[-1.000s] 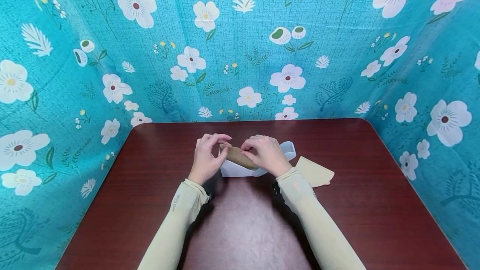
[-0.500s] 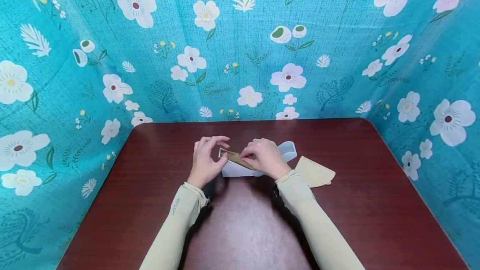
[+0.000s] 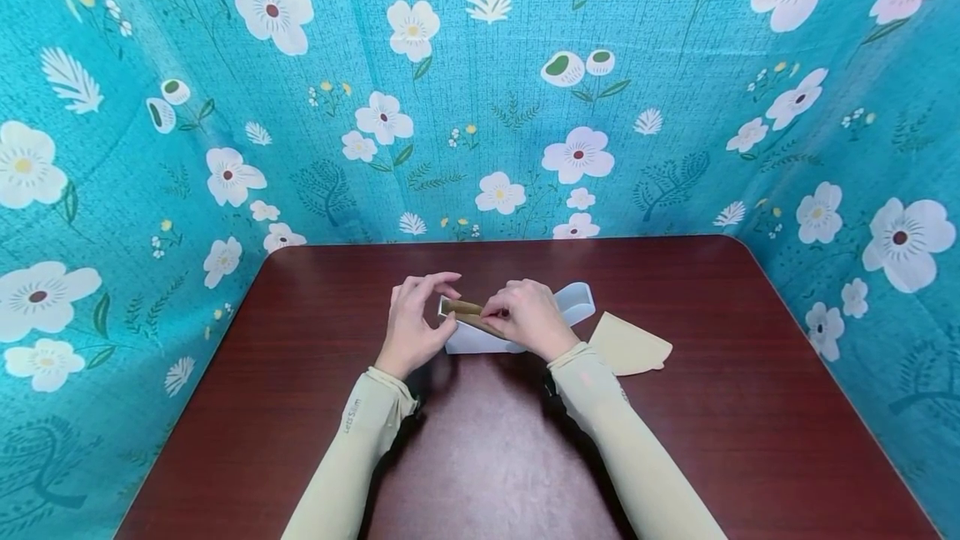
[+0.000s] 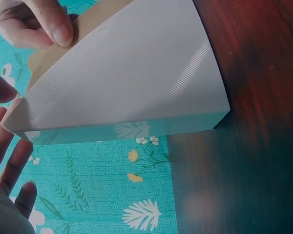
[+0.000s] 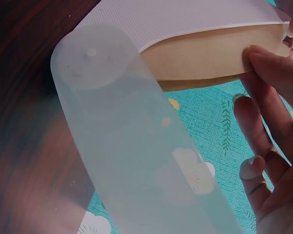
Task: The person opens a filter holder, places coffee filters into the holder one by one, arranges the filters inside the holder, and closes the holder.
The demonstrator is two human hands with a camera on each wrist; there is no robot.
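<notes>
A white ribbed plastic fan-shaped holder [image 4: 132, 68] stood on the dark red wooden tabletop [image 3: 480, 448], its translucent round-ended plastic lid [image 5: 122, 117] swung out at the right end. Tan paper sheets with curved edges [image 5: 195, 53] sat partly inside, pinched by the right hand [image 3: 525, 315]; the left hand [image 3: 414, 319] touched the holder's left end.

Brightly lit in the head view, with pale glare on the table [image 3: 498, 457] nearer than the pinching right hand [image 3: 528, 317] and dark shadows beneath the sleeves [image 3: 626, 440]. Dimmer in both wrist views; streaked with shine on the ribbed box [image 4: 127, 73], to the grip's lower right in the left one.
</notes>
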